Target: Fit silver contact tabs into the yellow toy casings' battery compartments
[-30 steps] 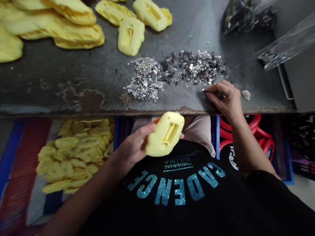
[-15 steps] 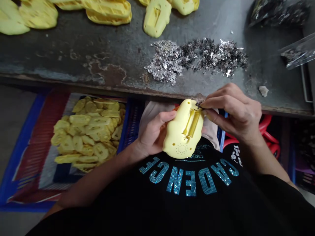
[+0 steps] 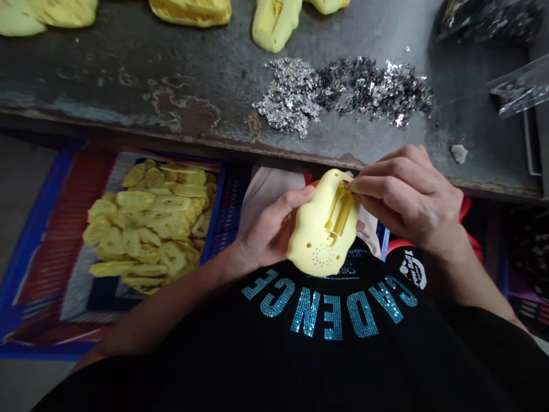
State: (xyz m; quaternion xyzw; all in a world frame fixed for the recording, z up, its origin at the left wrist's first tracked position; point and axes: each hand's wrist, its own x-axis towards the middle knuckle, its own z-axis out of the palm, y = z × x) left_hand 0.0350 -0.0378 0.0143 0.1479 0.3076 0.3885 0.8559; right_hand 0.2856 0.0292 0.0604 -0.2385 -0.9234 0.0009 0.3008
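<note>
1. At far left, below the bench, a blue plastic crate (image 3: 218, 212) holds a heap of yellow moulded plastic shells (image 3: 141, 229).
2. The left hand (image 3: 268, 234) cups one yellow shell (image 3: 319, 240) in front of a black T-shirt (image 3: 326, 320) with teal sparkly lettering. Its thumb lies along the shell's edge; the other fingers are hidden behind it.
3. Above, on a worn steel workbench (image 3: 107, 68), a heap of silver flakes (image 3: 291, 97) runs into darker flakes (image 3: 373, 91).
4. The right hand (image 3: 407, 197) has its fingertips (image 3: 358, 184) drawn together, pinching a tiny dark fleck (image 3: 345, 184) at the shell's top edge.
5. At far right, a clear plastic bag (image 3: 517, 88) lies on the bench, beyond a pale lump (image 3: 458, 153).
</note>
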